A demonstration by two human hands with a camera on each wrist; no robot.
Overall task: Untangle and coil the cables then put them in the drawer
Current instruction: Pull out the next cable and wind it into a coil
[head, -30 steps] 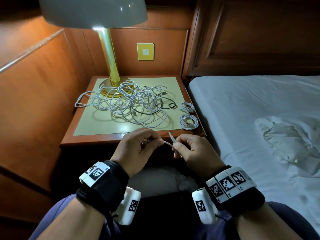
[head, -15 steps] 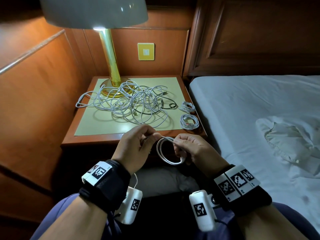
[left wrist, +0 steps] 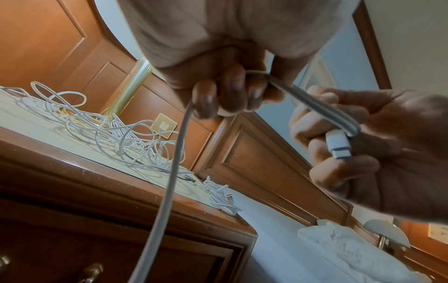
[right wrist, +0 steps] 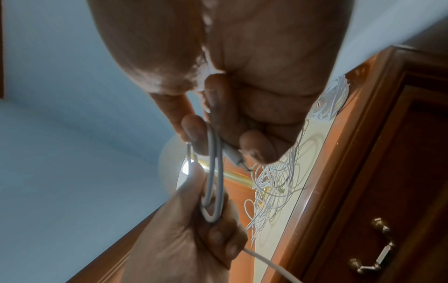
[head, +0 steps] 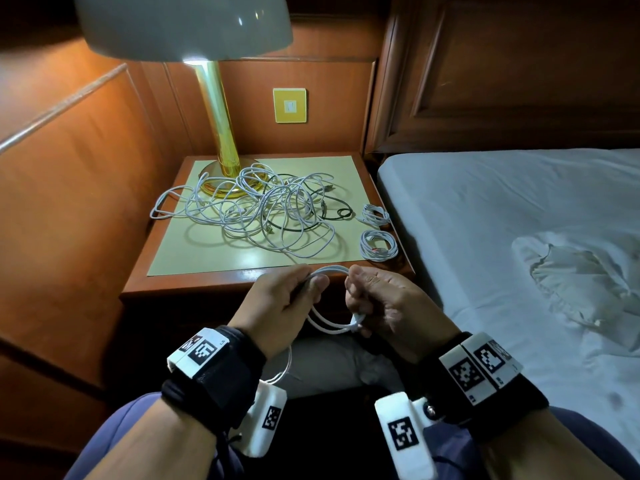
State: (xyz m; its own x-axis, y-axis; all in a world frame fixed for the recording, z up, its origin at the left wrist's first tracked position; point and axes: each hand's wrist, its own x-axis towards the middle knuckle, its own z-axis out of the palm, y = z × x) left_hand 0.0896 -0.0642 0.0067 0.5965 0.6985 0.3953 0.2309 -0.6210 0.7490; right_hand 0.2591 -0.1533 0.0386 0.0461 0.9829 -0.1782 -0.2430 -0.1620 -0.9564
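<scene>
A tangle (head: 249, 209) and two coils (head: 377, 242) are seen on the desk (head: 194, 289) only from the head. A cable (head: 329, 323) is gripped by the left hand (head: 287, 299); its plug (left wrist: 338, 145), pinched by the right hand (head: 384, 303), is shown by the left wrist.

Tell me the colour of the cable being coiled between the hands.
White: the cable and its plug, clearest in the head view.
</scene>
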